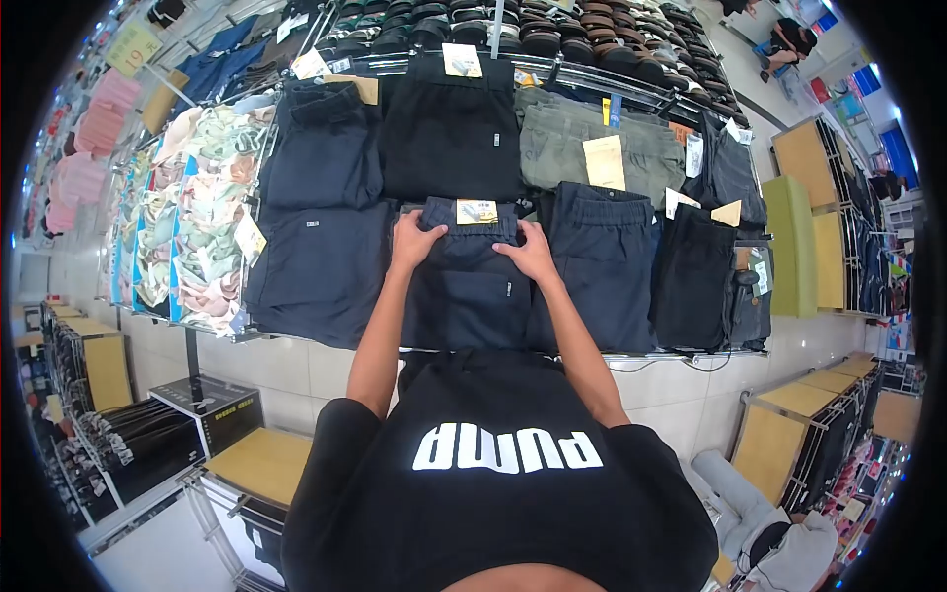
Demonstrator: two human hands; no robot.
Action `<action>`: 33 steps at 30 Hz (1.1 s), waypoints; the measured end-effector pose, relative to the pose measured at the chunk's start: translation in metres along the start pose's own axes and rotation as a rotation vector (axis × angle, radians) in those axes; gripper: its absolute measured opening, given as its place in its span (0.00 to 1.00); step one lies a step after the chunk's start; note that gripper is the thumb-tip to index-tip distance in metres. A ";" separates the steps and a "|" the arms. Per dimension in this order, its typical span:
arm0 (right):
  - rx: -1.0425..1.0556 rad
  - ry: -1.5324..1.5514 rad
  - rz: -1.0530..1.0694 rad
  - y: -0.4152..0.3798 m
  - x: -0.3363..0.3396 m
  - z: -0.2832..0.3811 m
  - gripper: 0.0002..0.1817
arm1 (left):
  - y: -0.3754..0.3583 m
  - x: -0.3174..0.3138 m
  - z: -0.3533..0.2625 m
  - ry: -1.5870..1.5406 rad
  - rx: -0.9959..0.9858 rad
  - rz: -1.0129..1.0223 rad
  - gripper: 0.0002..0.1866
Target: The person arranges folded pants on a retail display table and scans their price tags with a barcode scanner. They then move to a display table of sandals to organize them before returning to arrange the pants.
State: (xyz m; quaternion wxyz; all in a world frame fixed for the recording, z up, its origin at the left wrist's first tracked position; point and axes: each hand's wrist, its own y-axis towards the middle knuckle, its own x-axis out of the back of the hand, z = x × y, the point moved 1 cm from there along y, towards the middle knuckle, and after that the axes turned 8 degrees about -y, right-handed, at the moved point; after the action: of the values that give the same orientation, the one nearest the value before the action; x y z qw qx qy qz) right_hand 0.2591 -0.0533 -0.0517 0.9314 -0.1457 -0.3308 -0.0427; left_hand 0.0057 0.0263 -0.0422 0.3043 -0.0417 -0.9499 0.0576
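Dark navy trousers [459,301] lie folded at the front middle of the display, their elastic waistband towards the back. My left hand [416,240] grips the left end of the waistband, thumb on top and fingers behind it. At the right end, my right hand [528,252] pinches the same waistband. A yellow and white tag [475,212] hangs at the waistband between my hands. Folded navy trousers [321,271] lie to the left, and another navy pair [600,266] to the right. Directly behind is a black pair [449,133] with its own tag.
Olive green trousers [567,143] and black trousers [686,276] lie to the right. Pastel garments [212,212] fill the left end. Rows of footwear [602,35] stand behind a metal rail. A black box [207,405] is at lower left. People are at upper right and lower right.
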 end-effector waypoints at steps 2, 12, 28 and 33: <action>0.137 -0.055 -0.135 -0.004 -0.005 -0.007 0.39 | -0.011 0.002 0.001 0.021 -0.019 0.027 0.36; 0.418 0.112 0.035 -0.075 0.013 -0.002 0.13 | -0.115 0.042 0.005 -0.652 -0.184 0.175 0.15; -0.161 0.375 -0.067 -0.021 0.007 0.010 0.36 | -0.041 0.028 0.003 -0.357 0.003 -0.179 0.36; 0.046 0.138 -0.240 -0.040 0.002 0.012 0.47 | -0.069 0.021 0.026 -0.216 -0.025 -0.079 0.31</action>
State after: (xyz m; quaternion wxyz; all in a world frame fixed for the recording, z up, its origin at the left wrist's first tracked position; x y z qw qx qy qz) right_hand 0.2468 -0.0882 -0.0318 0.9433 -0.0803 -0.2820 -0.1559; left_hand -0.0295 -0.0422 -0.0418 0.2015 -0.0018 -0.9788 0.0378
